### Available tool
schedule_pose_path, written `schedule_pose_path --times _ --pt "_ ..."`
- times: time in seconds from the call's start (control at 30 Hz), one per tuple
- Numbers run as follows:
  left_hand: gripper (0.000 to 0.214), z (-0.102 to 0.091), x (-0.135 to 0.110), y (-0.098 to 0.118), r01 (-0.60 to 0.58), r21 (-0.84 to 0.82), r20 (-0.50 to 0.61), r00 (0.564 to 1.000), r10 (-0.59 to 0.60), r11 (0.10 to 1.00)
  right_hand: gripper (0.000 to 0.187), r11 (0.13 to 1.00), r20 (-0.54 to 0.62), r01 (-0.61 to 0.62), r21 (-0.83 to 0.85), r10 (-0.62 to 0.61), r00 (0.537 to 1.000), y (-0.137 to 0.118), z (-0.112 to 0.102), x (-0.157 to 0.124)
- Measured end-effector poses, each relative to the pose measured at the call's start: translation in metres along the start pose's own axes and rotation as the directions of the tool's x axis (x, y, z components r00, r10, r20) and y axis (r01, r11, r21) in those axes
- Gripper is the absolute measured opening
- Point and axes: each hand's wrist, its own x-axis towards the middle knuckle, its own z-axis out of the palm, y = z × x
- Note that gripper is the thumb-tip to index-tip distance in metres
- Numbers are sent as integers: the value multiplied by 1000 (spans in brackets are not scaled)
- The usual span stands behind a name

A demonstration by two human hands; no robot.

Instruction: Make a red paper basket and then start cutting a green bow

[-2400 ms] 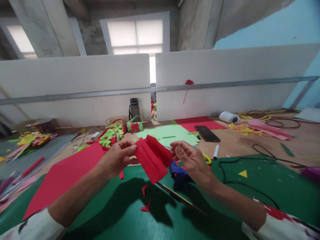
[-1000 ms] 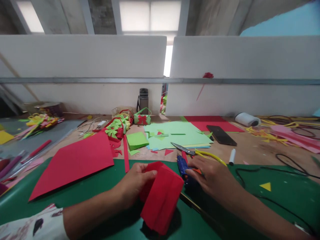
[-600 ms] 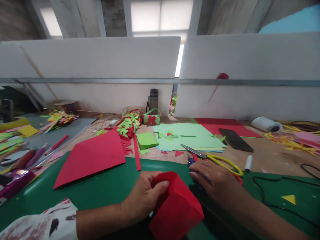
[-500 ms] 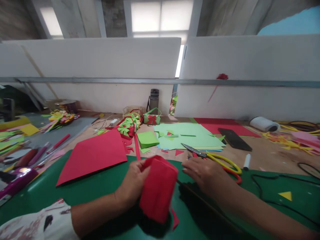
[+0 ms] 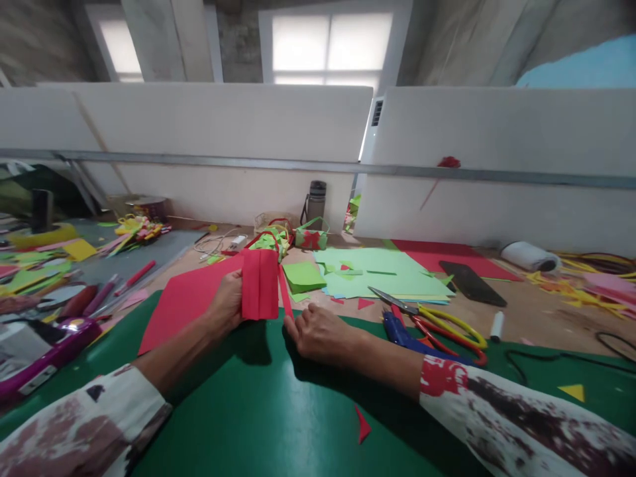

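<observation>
My left hand (image 5: pixel 226 306) is closed on a folded red paper piece (image 5: pixel 260 283) and holds it upright above the green mat (image 5: pixel 258 411). My right hand (image 5: pixel 318 331) rests on the mat just right of it, fingers pinched at the near end of a narrow red paper strip (image 5: pixel 284 297) that lies on the table. A large red sheet (image 5: pixel 186 298) lies flat behind my left hand.
A blue glue gun (image 5: pixel 405 332), scissors with yellow and red handles (image 5: pixel 437 321), a white marker (image 5: pixel 495 325) and a black phone (image 5: pixel 471 281) lie to the right. Light green sheets (image 5: pixel 377 275) and small paper baskets (image 5: pixel 311 236) sit further back. Cables and paper scraps cover both sides.
My left hand has lifted the folded red piece up and to the left. My right hand left the glue gun area and came left to the red strip. The view turned left.
</observation>
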Motion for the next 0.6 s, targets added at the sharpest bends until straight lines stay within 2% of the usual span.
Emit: schedule_pose_path --times 0.1,0.2,0.37,0.47,0.6 --pt "12 0 2 0 -48 11 -12 999 48 999 27 998 -25 46 -47 -47 999 1 4 8" --pt "10 -2 4 2 -42 17 -1 999 42 999 23 995 -67 60 -83 -66 996 4 7 7" --pt "4 -1 -3 0 56 12 75 996 -56 998 19 989 -187 -35 -142 8 982 6 -9 -22" --pt "8 14 -22 -8 120 0 173 978 -118 993 19 981 -265 -102 -167 54 963 1 -33 -49" --pt "19 50 -51 -23 205 14 338 920 -198 979 20 977 -360 -140 -161 73 930 -16 -56 -77"
